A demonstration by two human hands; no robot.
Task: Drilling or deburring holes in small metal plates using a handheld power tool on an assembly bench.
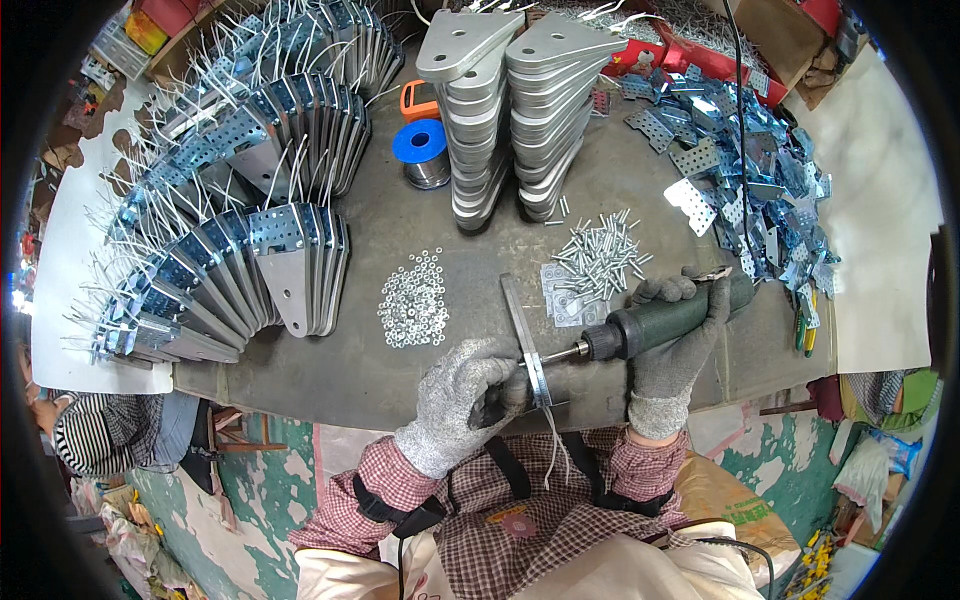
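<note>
My left hand [462, 400], in a grey knit glove, is closed around the near part of a grey metal plate [517, 318] seen almost edge-on. A shiny perforated bracket lies against this plate, and pale wires [554, 450] dangle from its near end. My right hand [668, 380], gloved too, wraps a dark green electric screwdriver [665, 322] lying sideways. Its bit [568, 353] points left and meets the plate beside my left fingers; the exact contact is hidden. Beyond my hands are a pile of screws [603, 255] on small flat squares and a heap of nuts [413, 300].
Plates with wired perforated brackets stand in curved rows [295, 260] at left. Two tall stacks of grey plates [475, 120] rise at the back, beside a blue-rimmed solder spool [420, 145] and an orange item [417, 100]. Loose brackets [770, 190] heap at right; a black cable [741, 120] hangs there.
</note>
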